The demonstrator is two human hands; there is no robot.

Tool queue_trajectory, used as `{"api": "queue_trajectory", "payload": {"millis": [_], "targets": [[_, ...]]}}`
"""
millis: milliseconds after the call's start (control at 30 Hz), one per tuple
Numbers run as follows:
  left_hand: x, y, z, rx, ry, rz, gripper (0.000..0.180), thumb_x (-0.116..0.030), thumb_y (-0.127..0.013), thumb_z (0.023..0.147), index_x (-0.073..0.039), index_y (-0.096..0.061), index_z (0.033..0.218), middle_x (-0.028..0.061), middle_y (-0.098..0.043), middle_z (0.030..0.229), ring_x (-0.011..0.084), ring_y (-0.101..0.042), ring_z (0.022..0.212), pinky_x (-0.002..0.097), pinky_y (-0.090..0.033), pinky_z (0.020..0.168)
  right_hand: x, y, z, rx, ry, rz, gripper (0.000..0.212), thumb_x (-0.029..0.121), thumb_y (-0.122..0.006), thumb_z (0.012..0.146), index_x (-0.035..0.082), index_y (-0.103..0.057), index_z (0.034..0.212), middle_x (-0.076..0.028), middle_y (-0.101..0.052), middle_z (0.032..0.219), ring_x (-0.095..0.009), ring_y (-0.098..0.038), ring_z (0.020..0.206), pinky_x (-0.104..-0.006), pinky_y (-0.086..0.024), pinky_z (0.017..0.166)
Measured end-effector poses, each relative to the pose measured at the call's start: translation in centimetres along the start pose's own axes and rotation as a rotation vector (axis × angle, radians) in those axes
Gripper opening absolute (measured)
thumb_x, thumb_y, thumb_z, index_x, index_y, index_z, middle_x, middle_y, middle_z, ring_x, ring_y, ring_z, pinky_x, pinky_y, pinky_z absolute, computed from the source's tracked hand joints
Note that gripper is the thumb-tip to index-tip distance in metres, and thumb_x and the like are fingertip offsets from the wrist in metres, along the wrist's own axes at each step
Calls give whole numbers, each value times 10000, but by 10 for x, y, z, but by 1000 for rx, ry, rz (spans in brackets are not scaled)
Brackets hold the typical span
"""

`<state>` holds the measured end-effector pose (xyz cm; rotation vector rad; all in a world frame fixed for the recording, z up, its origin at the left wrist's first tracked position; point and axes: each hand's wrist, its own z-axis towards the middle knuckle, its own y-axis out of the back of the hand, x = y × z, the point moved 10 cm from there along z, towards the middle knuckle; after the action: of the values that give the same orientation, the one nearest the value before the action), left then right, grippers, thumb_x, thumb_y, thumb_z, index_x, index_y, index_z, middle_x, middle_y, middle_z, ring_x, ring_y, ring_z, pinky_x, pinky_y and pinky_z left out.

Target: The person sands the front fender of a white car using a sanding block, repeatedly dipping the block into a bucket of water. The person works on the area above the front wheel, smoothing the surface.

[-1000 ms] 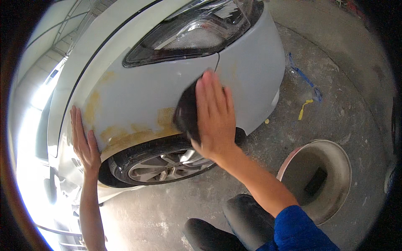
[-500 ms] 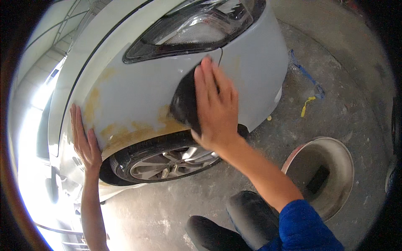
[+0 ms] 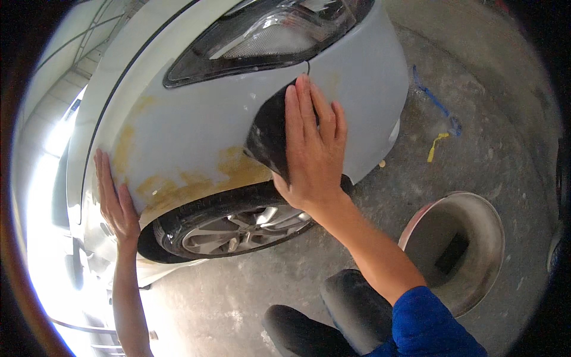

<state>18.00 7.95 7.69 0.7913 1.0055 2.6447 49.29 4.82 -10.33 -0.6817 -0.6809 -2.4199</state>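
Black and thin, a sheet (image 3: 267,131) lies beneath my right hand (image 3: 317,152), whose straight fingers press it onto the grey car panel (image 3: 193,128); on my remote feed I cannot tell whether the thumb pinches its edge. Well left of it, my left hand (image 3: 118,205) is released, laid flat against the car. Beyond the right hand's fingertips I see the headlight (image 3: 262,44); below-left of that hand, the wheel (image 3: 235,234); down to its right, a bucket (image 3: 486,253).

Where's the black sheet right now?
In the head view's middle, the black sheet is under the right hand, against the grey fender, between headlight and wheel.
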Motion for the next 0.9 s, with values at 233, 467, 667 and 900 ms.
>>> {"api": "queue_trajectory", "payload": {"millis": [233,467,667,900], "targets": [[0,4,1,9,-4,20,649,-473,-303,1108,-89,-396,1624,170,-371,1682,393,-324,1563,522,-309,1259,6,-12,-21,7,56,14,972,395,-729,877,-100,-298,1592,-287,-247,1696,-412,-246,1570,-593,-173,1245],[-3,1,2,-3,-11,-5,638,-465,-308,1106,-107,-397,1626,151,-370,1685,380,-328,1563,535,-307,1260,15,-21,-50,61,58,11,949,292,-741,856,-93,-293,1600,-273,-250,1701,-405,-246,1571,-590,-169,1249],[4,-2,-1,-4,6,-8,630,-469,-312,1103,-132,-399,1629,139,-374,1685,377,-335,1560,535,-319,1256,19,-19,-36,-12,-12,68,838,203,-645,862,-107,-333,1575,-279,-269,1690,-391,-252,1572,-595,-175,1251],[11,-6,-4,-2,25,-14,629,-466,-316,1105,-130,-396,1631,143,-376,1684,377,-330,1563,533,-319,1256,9,-11,2,-34,96,40,1002,404,-724,851,-64,-281,1619,-258,-244,1709,-406,-218,1595,-598,-122,1285]]}}
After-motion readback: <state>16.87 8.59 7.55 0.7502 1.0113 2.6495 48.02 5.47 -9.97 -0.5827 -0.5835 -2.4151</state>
